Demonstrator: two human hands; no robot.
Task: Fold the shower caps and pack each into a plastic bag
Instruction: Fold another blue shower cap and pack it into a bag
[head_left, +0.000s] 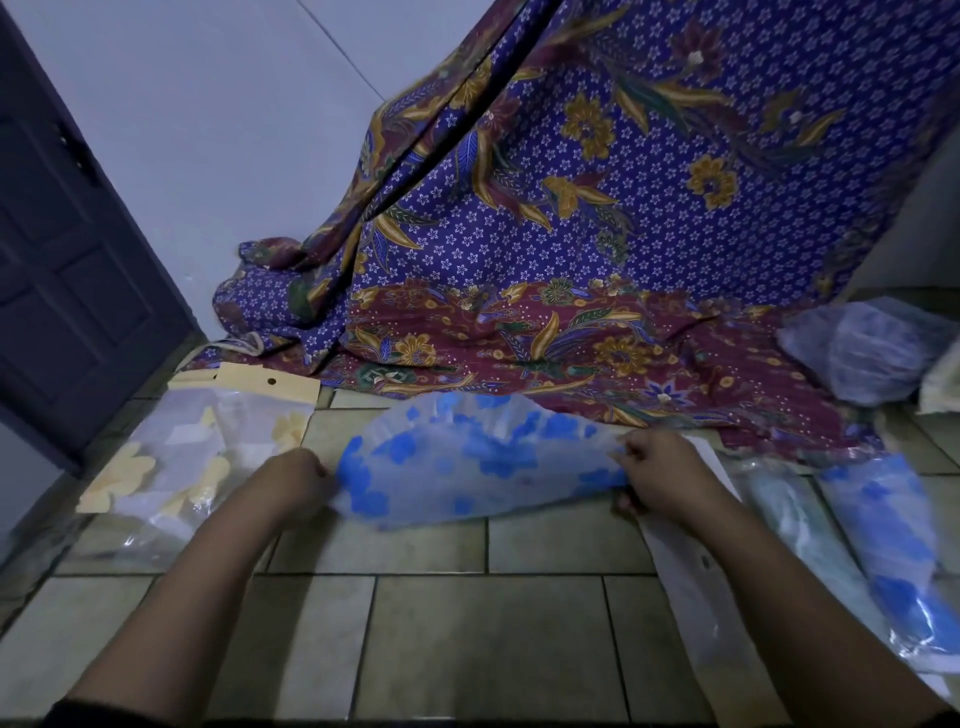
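To the left of the shower cap (478, 462) lies a clear plastic bag (182, 467) with a cream card header (260, 382) punched with a round hole. Pale yellow flower shapes show through its glossy film, but you cannot tell whether they are printed on it or lie inside. To the right of the cap lie two long, narrow packed bags side by side. The farther one (893, 545) holds a rolled blue-blotched cap, and the nearer one (789, 514) holds something pale greenish. Between these and the cap, a flat whitish bag (691, 571) lies partly under your right forearm. Beyond the cap and to its right sits a bulging, crinkled clear sack (872, 353) with bluish, filmy contents too blurred to name.

The shower cap itself is thin, translucent plastic with blue flower blotches. It is doubled into a half-moon shape, its gathered edge curving away from you and its folded edge just above the floor. Your left hand (296, 475) is curled round its left end. Your right hand (660, 473) pinches its right end between thumb and fingers.

Under the cap is a floor of matte, greyish rectangular tiles (467, 623). Behind it hangs a purple and maroon batik cloth (571, 208) that creases onto the floor.
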